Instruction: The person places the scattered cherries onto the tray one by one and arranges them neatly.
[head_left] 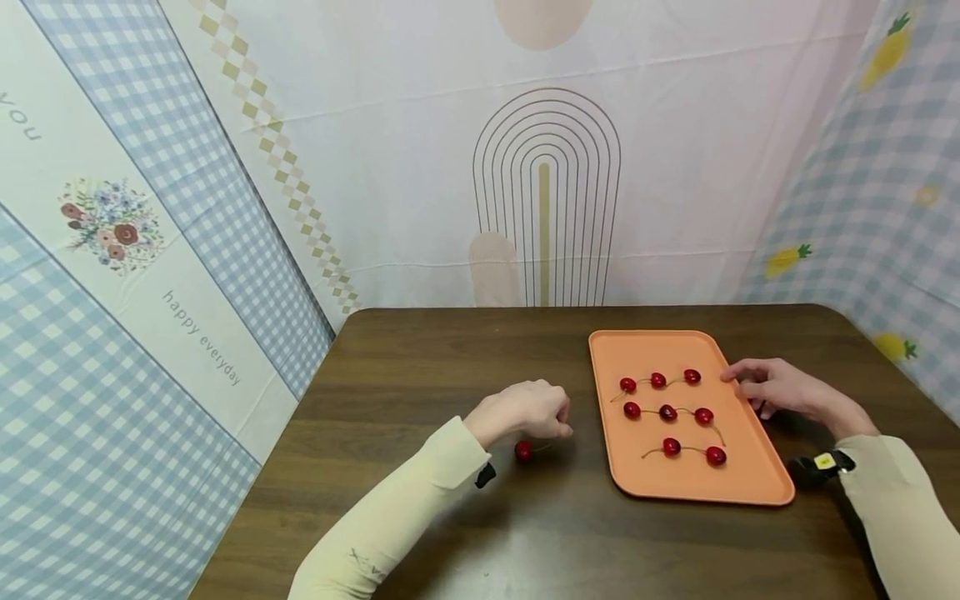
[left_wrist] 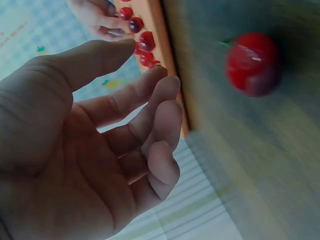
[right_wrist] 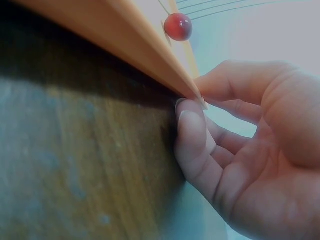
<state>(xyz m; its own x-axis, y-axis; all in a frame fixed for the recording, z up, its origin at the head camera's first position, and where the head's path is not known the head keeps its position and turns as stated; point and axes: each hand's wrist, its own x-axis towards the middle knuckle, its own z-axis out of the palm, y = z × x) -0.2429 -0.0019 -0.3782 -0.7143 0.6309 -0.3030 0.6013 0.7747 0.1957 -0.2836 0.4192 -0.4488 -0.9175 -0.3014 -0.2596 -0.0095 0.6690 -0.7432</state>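
Note:
My left hand (head_left: 528, 408) hovers over the table just above a lone red cherry (head_left: 522, 451), whose stem points right. In the left wrist view, the cherry (left_wrist: 254, 64) lies apart from the fingers; thumb and forefinger are separated, the other fingers loosely bent, with nothing between them. My right hand (head_left: 795, 390) is at the right edge of an orange tray (head_left: 675, 485). Seen from the right wrist, thumb and fingers pinch the rim of the tray (right_wrist: 115, 40). Several stemmed cherries lie on the tray: two rows of three, and two cherries (head_left: 716, 456) in the nearest row.
The dark wooden table (head_left: 420, 358) extends left of the tray and in front of it. Printed cloth (head_left: 405, 183) hangs behind the table, with blue checked cloth at both sides. A black wrist strap (head_left: 825, 463) sits by the right sleeve.

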